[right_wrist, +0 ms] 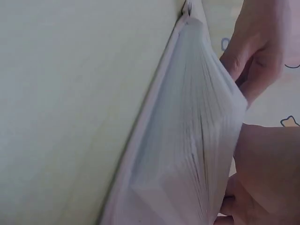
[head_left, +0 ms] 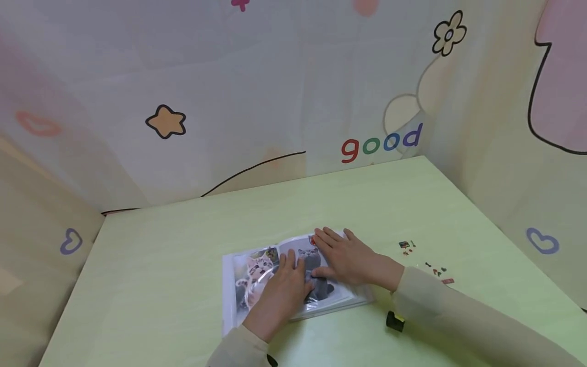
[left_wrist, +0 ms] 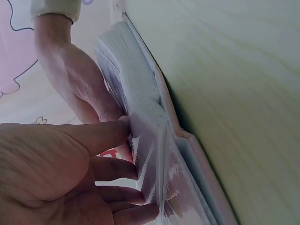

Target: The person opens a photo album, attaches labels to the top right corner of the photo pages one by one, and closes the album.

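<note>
An open album (head_left: 228,285) with clear-sleeved pages lies on the table. A pink-and-white cat picture (head_left: 257,272) shows on its left page and a grey cat picture (head_left: 312,260) on its right page. My left hand (head_left: 282,290) rests with extended fingers near the middle fold. Spread over the right page is my right hand (head_left: 346,260), its fingertips by a small red sticker (head_left: 312,239) near the top edge. In the left wrist view, my left fingertips touch the sleeve. The thick stack of pages (right_wrist: 187,117) fans out in the right wrist view.
Small sticker pieces (head_left: 404,245) lie right of the album, with more pieces (head_left: 435,270) and a red strip (head_left: 447,281) closer to my right sleeve (head_left: 440,300). A black-and-yellow item (head_left: 395,322) shows below that sleeve. A printed cloth wall (head_left: 247,102) stands behind the table.
</note>
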`<state>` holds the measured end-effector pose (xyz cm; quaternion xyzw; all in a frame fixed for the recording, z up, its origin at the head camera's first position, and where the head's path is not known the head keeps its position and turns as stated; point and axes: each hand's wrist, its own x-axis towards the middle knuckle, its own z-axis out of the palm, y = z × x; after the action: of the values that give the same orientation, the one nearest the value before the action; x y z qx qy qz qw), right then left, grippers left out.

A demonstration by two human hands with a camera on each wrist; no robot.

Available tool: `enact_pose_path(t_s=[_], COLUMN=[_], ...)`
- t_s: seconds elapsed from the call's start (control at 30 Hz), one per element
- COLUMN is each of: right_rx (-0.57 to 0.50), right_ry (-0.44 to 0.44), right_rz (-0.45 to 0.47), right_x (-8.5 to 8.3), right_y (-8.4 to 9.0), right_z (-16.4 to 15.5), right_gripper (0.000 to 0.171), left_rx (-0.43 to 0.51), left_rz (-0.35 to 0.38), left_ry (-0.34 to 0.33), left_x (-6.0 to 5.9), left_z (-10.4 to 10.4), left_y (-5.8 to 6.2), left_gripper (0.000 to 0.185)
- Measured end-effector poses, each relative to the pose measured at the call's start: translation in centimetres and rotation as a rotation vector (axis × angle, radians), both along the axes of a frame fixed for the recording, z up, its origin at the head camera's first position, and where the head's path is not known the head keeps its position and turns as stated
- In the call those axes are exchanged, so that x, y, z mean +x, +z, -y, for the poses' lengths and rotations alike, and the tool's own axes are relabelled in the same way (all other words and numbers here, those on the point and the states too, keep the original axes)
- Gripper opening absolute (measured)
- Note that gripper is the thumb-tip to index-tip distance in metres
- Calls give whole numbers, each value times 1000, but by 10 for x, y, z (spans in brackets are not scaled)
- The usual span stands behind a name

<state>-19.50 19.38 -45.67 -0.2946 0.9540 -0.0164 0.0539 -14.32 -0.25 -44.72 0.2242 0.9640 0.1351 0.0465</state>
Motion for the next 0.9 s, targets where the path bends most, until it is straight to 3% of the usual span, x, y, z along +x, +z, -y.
enact_pose_path(t_s=[0.27,0.4,0.63,0.9], right_rx=[-30,-68,-63,-87], right_ry=[-57,-46,8,67], right_rz=[71,54,-63,6], right_x=[-15,-16,4,20], right_y=[3,-1,-2,-2], right_z=[-3,-5,-1,0], right_gripper=[90,89,88,80], left_rx=[-1,3,-1,-8], left_rz=[8,-5,-44,-20], left_ry=[13,11,-3,12], left_x=[-1,0,1,0], left_z=[-2,-3,-3,-1], left_y=[1,0,-1,-3], left_gripper=[60,60,60,60])
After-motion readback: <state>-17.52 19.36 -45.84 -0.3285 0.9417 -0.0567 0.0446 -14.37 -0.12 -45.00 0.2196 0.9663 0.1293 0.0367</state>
